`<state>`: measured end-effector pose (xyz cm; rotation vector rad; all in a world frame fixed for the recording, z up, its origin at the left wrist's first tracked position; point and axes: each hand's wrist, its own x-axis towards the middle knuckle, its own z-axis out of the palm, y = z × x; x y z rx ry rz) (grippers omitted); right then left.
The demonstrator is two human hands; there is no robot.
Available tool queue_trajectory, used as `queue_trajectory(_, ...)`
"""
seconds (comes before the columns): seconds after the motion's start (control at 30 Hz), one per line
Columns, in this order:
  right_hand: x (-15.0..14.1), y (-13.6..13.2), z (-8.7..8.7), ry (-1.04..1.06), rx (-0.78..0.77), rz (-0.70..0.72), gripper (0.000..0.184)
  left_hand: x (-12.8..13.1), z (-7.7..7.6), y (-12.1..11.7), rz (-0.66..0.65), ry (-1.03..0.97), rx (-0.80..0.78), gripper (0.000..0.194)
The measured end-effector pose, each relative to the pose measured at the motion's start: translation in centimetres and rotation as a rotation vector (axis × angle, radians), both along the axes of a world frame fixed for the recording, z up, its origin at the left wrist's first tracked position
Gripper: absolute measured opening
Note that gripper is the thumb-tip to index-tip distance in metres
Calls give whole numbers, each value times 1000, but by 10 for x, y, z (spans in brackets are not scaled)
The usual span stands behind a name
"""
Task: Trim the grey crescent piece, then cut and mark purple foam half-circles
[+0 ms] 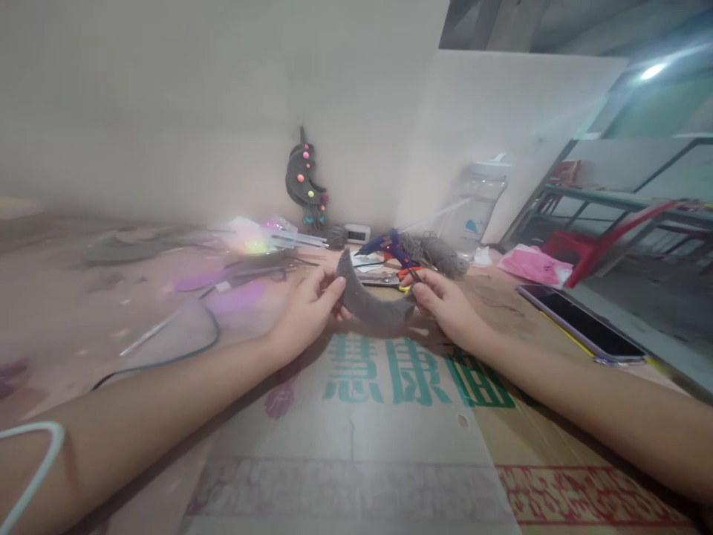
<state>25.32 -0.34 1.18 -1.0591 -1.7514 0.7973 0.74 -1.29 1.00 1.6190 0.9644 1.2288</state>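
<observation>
A dark grey crescent-shaped piece (374, 306), fuzzy like yarn or felt, is held up above the cardboard, its hollow side facing up. My left hand (320, 297) pinches its left horn between thumb and fingers. At the other end, my right hand (437, 301) grips the right tip, and a small dark bit sticks up by the fingertips, too blurred to name. Just behind the piece lie scissors (384, 281) with an orange handle part and a blue glue gun (390, 244). A finished-looking grey moon ornament (305, 178) with coloured beads hangs against the wall.
Cardboard with green lettering (412, 371) covers the near table. Grey yarn (434, 254), a small white digital display (357, 233) and a clear bottle (479, 204) stand at the back. A phone (582, 323) lies right; a dark cable (183, 355) curves left. A red chair (601, 238) is beyond.
</observation>
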Motion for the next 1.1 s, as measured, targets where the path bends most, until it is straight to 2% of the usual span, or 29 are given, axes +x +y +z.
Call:
queue_trajectory(0.13, -5, -4, -1, -45, 58, -49, 32, 0, 1, -1, 6, 44, 1, 27)
queue_trajectory(0.27, -8, -13, 0, -206, 171, -59, 18, 1, -3, 3, -29, 79, -77, 32)
queue_trajectory(0.43, -9, -14, 1, -230, 206, -96, 14, 3, -6, 8, -120, 25, -55, 52)
queue_trajectory(0.63, -8, -12, 2, -213, 182, -86, 14, 1, -13, 9, -95, 114, -111, 37)
queue_trajectory(0.87, -5, -9, -2, -113, 166, -138, 16, -1, -9, 10, -83, 134, -6, 26)
queue_trajectory(1.0, -7, -9, -1, -103, 142, -47, 15, 0, -9, 11, -124, 118, -3, 38)
queue_trajectory(1.1, -7, -6, -1, -47, 101, -6, 19, 1, -12, 12, -125, 48, -35, 63)
